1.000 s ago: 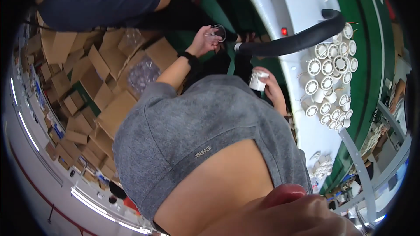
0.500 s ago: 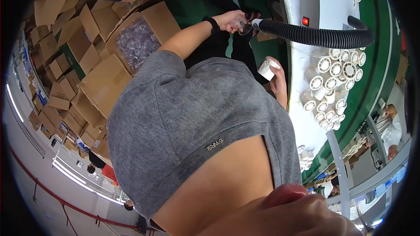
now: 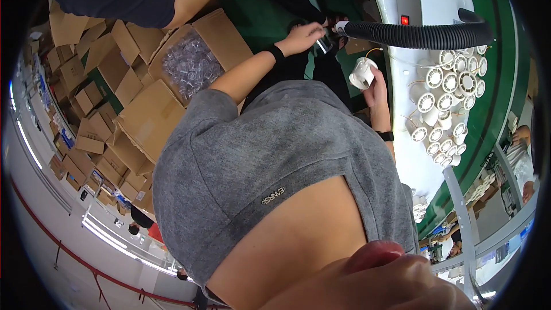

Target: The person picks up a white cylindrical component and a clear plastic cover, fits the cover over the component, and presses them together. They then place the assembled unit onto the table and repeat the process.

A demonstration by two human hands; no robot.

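while i watch from afar through the head camera, the left hand has its fingers bent partly closed on a clear cup, near the end of a black ribbed hose; exactly how the fingers sit on it is too small for me to tell. beside the edge of the white table, i see the right hand curled around a white round part, its yellow wire sticking out. similar white parts crowd the table; more clear cups lie in an open carton at left.
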